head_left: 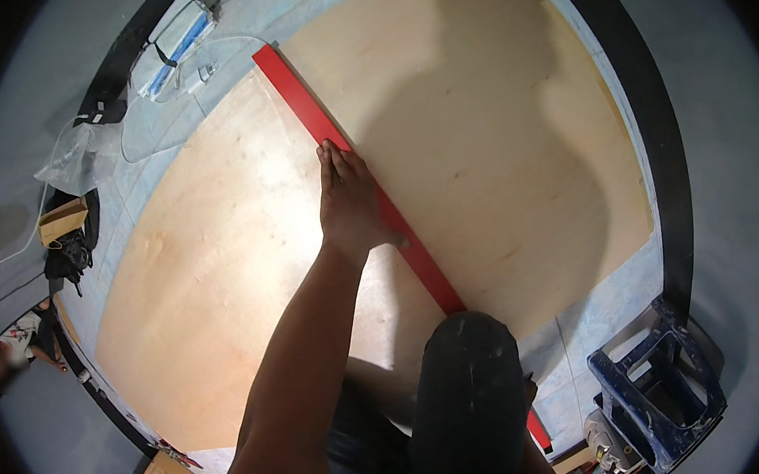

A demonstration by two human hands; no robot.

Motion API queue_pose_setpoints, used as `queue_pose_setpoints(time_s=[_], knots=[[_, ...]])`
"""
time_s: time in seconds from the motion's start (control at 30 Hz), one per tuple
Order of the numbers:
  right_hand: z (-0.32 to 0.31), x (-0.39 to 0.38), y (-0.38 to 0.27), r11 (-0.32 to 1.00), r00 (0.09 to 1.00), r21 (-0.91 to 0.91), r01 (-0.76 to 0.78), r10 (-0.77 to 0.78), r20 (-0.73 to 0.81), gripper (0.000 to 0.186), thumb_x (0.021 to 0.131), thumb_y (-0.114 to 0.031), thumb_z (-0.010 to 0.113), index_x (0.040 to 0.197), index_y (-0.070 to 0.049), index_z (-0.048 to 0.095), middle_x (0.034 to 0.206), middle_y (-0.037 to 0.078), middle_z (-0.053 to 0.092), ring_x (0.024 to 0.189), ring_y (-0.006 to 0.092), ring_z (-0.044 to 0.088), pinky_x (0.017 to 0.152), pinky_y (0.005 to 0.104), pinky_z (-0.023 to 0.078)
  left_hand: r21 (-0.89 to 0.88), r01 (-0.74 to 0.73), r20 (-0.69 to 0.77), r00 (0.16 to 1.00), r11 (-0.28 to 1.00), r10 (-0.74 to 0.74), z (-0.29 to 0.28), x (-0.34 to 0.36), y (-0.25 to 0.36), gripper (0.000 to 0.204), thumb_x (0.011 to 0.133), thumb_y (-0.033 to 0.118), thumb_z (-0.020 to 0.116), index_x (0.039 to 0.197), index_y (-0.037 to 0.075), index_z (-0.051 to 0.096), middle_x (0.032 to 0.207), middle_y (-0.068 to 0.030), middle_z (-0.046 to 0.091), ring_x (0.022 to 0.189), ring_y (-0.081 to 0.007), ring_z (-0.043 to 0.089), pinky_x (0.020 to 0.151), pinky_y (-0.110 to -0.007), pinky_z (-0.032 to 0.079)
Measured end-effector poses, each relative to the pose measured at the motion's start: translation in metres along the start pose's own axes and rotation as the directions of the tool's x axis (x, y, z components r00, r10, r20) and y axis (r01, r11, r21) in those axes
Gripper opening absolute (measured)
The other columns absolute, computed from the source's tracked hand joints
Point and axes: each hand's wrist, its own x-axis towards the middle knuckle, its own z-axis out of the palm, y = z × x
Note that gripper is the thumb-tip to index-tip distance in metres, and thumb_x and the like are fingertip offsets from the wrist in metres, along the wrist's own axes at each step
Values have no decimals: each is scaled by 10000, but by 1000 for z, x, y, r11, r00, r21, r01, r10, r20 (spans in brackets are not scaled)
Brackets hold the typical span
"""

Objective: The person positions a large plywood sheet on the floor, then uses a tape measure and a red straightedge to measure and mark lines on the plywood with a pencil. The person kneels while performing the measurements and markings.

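A long red straightedge bar (302, 100) lies diagonally across a large sheet of plywood (500, 183). My left hand (350, 199) rests flat on the bar near its middle, fingers stretched forward and the thumb out to the right. My bent knee covers part of the bar; its near end, tipped in black, shows again past the knee. Only a sliver of my right hand (531, 389) appears beside the knee, close to that near stretch. Its fingers are hidden, so I cannot tell what it holds.
A dark blue, paint-spattered plastic stool (663, 384) stands at the lower right, with a grey tool (611, 441) beside it. White cable, a plastic bag (84, 158) and a small cardboard box (64, 221) lie at the left. Part of another person (27, 345) shows far left. Dark-based walls border the tiled floor.
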Motion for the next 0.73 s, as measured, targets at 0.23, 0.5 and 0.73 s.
queue_pose_setpoints(time_s=[0.23,0.5,0.73], knots=[[-125,130,-167,851,714,-117,512,-497,-492,475,1104,-220,504,1447,94,599,1349,303,667,1201,496,601,1082,567,458,-21,29,51,998,999,-28,-15,-2,-5,1682,532,865,891,1632,-199,193,1676,-492,185,1650,-557,93,1384,-532,53],[-116,297,-662,54,636,828,558,-670,-384,78,1010,-45,737,1005,17,690,864,87,735,758,146,730,719,327,639,-130,17,-83,996,991,-28,-11,-4,-12,1592,549,848,885,1642,-137,279,1665,-419,301,1623,-570,176,1373,-570,92],[-39,342,-845,104,526,570,815,-545,-653,103,912,-110,777,932,-10,792,773,145,783,675,252,770,653,354,586,91,78,-251,967,993,-53,40,19,2,1141,1004,725,566,1704,-77,155,1779,-328,169,1662,-500,129,1371,-602,48]])
